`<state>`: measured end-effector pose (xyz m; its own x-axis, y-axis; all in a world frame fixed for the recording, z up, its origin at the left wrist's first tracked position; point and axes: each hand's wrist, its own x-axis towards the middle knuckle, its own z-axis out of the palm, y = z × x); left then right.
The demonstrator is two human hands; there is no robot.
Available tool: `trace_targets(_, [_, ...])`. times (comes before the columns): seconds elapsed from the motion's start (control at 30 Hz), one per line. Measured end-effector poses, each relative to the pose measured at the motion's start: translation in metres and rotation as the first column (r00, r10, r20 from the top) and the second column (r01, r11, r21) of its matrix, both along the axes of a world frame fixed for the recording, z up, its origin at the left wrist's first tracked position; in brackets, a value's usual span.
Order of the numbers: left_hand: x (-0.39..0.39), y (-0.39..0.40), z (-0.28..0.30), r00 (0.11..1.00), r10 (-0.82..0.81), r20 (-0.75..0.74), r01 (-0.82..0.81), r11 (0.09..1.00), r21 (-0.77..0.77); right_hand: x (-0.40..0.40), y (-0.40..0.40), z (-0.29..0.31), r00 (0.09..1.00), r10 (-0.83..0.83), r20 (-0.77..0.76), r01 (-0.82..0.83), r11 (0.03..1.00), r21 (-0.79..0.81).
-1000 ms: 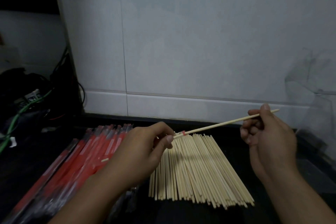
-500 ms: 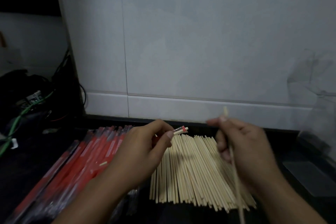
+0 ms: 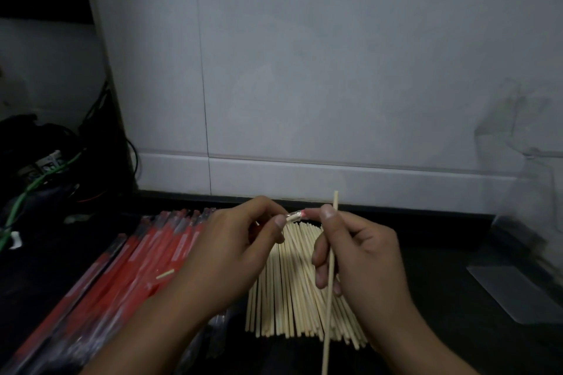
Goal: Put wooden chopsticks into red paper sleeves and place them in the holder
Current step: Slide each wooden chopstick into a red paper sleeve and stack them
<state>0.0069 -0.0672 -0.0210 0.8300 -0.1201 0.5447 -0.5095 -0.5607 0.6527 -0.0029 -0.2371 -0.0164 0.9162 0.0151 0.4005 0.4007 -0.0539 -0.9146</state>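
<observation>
Right hand (image 3: pixel 362 256) grips one chopstick (image 3: pixel 330 277); left hand (image 3: pixel 231 253) pinches a sleeve's mouth (image 3: pixel 295 216). Loose chopsticks (image 3: pixel 289 298) cover the bench; no holder visible.

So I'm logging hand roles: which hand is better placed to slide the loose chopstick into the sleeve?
Right hand: it already holds the loose chopstick. Left hand pinches the sleeve.

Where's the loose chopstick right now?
In the head view, right of centre: the chopstick stands near-upright in the right hand, above the bare chopstick pile.
</observation>
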Motion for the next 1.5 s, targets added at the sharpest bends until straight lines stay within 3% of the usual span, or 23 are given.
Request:
trace_targets(0.17, [0.001, -0.001, 0.0, 1.0, 0.019, -0.003, -0.019, 1.0, 0.024, 0.001, -0.003, 0.002, 0.999, -0.045, 0.021, 0.045, 0.999, 0.03])
trace_targets(0.27, [0.001, 0.001, -0.001, 0.999, 0.019, -0.038, -0.019, 1.0, 0.02, 0.011, -0.016, 0.01, 0.981, -0.192, -0.039, 0.196, 0.945, 0.263])
trace_targets(0.33, [0.002, 0.002, -0.001, 0.999, 0.021, -0.042, -0.02, 1.0, 0.025, 0.017, -0.026, 0.017, 0.969, -0.236, -0.069, 0.24, 0.847, 0.475])
trace_targets(0.43, [0.002, 0.002, -0.002, 0.999, 0.03, -0.044, -0.029, 0.999, 0.034, 0.023, -0.041, 0.023, 0.95, -0.306, -0.057, 0.276, 0.744, 0.609])
trace_targets(0.7, [0.001, 0.002, -0.001, 0.998, 0.024, -0.061, -0.023, 0.999, 0.023, 0.03, -0.052, 0.022, 0.901, -0.434, 0.001, 0.354, 0.738, 0.575])
trace_targets(1.5, [0.001, 0.001, 0.0, 0.998, 0.013, -0.06, -0.01, 0.999, 0.043, 0.036, -0.052, 0.015, 0.893, -0.449, 0.024, 0.359, 0.745, 0.562])
